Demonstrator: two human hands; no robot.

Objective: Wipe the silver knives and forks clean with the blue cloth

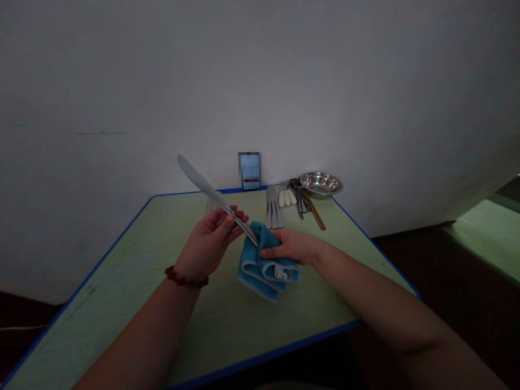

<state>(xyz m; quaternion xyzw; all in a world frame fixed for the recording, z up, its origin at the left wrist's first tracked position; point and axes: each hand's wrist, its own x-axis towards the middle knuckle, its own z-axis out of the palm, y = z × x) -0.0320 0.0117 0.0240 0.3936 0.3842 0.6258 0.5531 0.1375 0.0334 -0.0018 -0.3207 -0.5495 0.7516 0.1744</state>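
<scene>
My left hand (211,238) is closed round the handle of a metal table knife (203,187), whose blade points up and to the left. My right hand (290,246) grips a folded blue cloth (262,268) and pinches it around the lower end of the knife. Both hands are held just above the pale green table (122,281). A dark red bead bracelet (184,279) sits on my left wrist.
At the table's far edge lie several knives (273,208), white-handled utensils (286,195), forks and a pair of chopsticks (313,211). A steel bowl (320,184) stands at the far right corner. A small blue box (249,170) leans against the white wall. Another green surface (487,233) lies to the right.
</scene>
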